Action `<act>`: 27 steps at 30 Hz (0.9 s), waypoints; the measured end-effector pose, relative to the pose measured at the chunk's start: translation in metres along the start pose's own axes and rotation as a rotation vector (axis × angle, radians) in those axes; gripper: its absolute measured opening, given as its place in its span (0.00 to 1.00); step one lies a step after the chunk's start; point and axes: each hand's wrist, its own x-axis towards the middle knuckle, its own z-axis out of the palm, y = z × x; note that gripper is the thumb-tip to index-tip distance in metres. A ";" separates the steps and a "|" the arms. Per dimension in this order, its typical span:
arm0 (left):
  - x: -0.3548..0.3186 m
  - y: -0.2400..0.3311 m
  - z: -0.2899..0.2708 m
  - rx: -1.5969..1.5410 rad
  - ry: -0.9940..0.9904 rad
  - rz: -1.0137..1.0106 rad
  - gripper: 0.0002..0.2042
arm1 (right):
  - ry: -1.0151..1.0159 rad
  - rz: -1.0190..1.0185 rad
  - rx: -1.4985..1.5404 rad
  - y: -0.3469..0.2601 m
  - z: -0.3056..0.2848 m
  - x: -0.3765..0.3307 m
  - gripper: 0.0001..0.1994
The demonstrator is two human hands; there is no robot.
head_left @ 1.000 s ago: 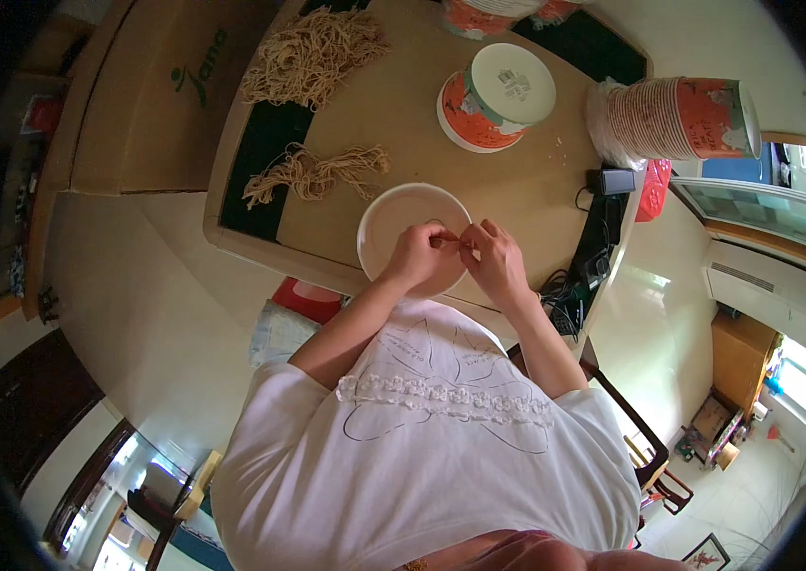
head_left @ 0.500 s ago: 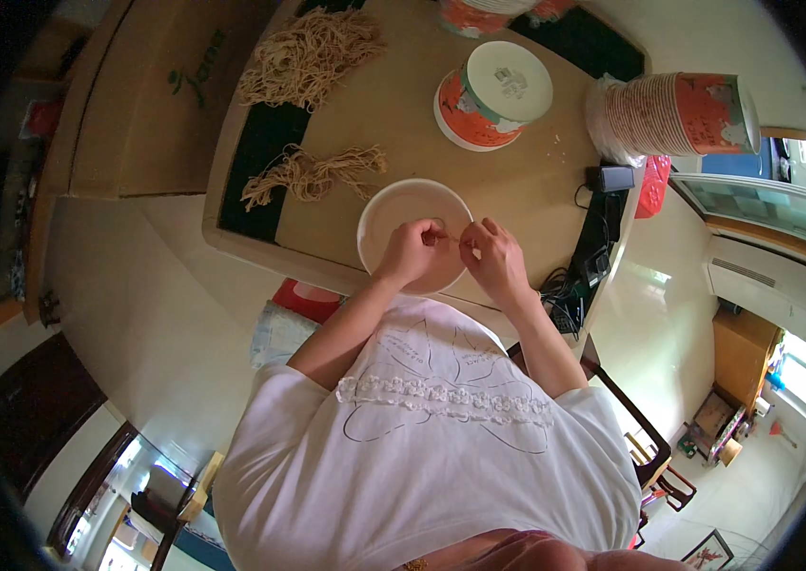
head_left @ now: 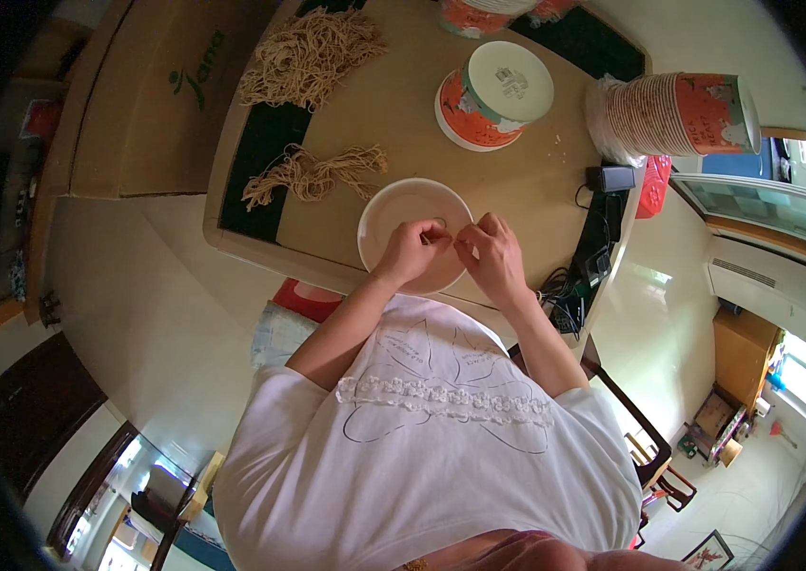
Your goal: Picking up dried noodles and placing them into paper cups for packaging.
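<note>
A pale round paper bowl (head_left: 393,211) sits on the wooden table (head_left: 527,181) close to its near edge. Both hands hover over the bowl's near rim, fingertips pinched together. My left hand (head_left: 412,249) and my right hand (head_left: 491,249) seem to hold a thin string between them, too small to make out. A small bundle of tan strings (head_left: 313,174) lies left of the bowl, and a bigger heap of strings (head_left: 313,52) lies farther back.
Behind the bowl stands an overturned orange-and-white paper bowl (head_left: 495,92). A sideways stack of paper bowls (head_left: 674,114) lies at the right. A black adapter with cables (head_left: 615,178) sits at the table's right edge. A cardboard box (head_left: 151,95) stands left of the table.
Both hands have stayed over the bowl's near rim, the fingers shifting slightly as they work the small thing between them. Nothing else has moved.
</note>
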 end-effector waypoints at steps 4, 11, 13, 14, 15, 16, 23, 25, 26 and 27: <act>0.002 -0.006 0.000 -0.019 0.064 -0.012 0.05 | 0.027 -0.013 -0.009 0.001 0.003 -0.001 0.03; 0.004 0.009 -0.003 -0.228 -0.032 -0.088 0.05 | 0.054 -0.002 0.015 0.002 0.004 -0.002 0.01; 0.005 -0.002 0.002 -0.193 -0.001 -0.031 0.05 | 0.043 -0.009 0.014 0.001 0.003 -0.002 0.02; 0.006 -0.007 0.004 -0.157 0.028 0.025 0.05 | 0.034 -0.013 0.013 0.001 0.003 -0.002 0.03; 0.007 -0.009 0.005 -0.157 0.027 0.025 0.05 | 0.035 -0.012 0.013 0.000 0.003 -0.002 0.03; 0.007 -0.012 0.005 -0.158 0.030 0.013 0.04 | 0.034 0.005 0.027 -0.001 0.002 -0.001 0.04; 0.009 -0.017 0.008 -0.122 0.123 -0.026 0.04 | 0.037 0.043 0.106 0.003 0.007 -0.004 0.05; 0.006 -0.012 0.007 -0.143 0.104 0.020 0.05 | 0.035 0.041 0.103 0.003 0.006 -0.004 0.05; 0.005 -0.008 0.006 -0.165 0.084 0.066 0.05 | 0.032 0.038 0.100 0.003 0.005 -0.004 0.05; 0.005 -0.006 0.004 -0.165 0.084 0.067 0.05 | 0.032 0.039 0.100 0.002 0.005 -0.004 0.05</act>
